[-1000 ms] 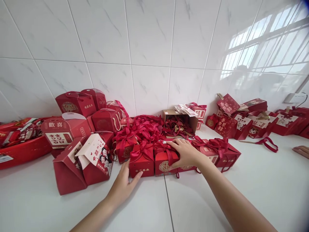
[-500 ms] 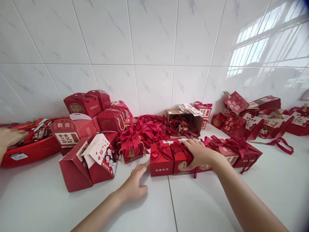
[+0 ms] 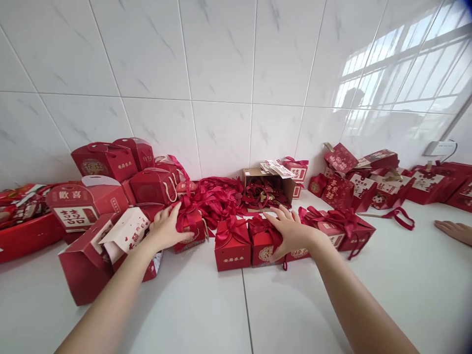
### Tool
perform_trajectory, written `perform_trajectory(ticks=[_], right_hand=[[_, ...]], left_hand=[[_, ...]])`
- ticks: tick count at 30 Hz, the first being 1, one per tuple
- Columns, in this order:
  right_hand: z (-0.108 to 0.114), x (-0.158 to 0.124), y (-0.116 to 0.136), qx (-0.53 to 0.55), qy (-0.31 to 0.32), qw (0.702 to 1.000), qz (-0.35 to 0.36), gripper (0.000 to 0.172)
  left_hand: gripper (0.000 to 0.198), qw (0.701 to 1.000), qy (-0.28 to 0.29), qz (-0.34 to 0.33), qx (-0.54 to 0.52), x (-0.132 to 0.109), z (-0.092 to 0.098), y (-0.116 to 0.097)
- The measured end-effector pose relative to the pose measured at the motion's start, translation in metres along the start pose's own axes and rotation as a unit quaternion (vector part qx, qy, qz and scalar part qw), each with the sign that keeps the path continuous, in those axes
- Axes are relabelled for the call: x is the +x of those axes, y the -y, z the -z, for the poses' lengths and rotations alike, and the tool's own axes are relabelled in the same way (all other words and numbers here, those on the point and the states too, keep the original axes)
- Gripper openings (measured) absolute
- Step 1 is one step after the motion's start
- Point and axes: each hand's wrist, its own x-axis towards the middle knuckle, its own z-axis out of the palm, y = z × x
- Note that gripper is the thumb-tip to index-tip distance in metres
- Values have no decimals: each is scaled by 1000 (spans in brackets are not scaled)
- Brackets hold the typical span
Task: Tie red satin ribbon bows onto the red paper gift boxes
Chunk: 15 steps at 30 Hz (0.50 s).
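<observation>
Two hands are in my feed, both down among red boxes on the white tiled counter (image 3: 206,314). My marker is the open brown cardboard carton (image 3: 289,187) against the wall. My left hand (image 3: 165,229), in front of that carton and well to its left, has its fingers closed around a small red paper gift box tied with a red ribbon bow (image 3: 193,231). My right hand (image 3: 291,232), just in front of the carton, lies spread wide. Its fingers splay over the top of a red paper gift box with a round gold emblem (image 3: 262,250), touching it without a closed grip. Against that box's left side stands a red square paper box with gold lettering (image 3: 232,250), and neither hand is on it. Loose red satin ribbons (image 3: 217,196) pile up just left of the carton. Far to the carton's right, another person's hand (image 3: 455,230) rests flat on the counter.
</observation>
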Motion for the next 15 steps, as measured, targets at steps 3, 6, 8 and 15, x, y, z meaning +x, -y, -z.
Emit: perform_trajectory(ticks=[3, 6, 8, 15], right_hand=[[4, -7, -5, 8, -37, 999, 9, 125], [9, -14, -9, 2, -110, 994, -1, 104], [12, -18, -10, -4, -154, 988, -19, 90], [22, -34, -11, -21, -221, 975, -17, 73]], left_hand=[[98, 996, 86, -9, -27, 1, 3, 4], [84, 994, 100, -36, -14, -11, 16, 5], [86, 991, 127, -31, 17, -20, 28, 3], [103, 964, 262, -36, 2, -34, 44, -5]])
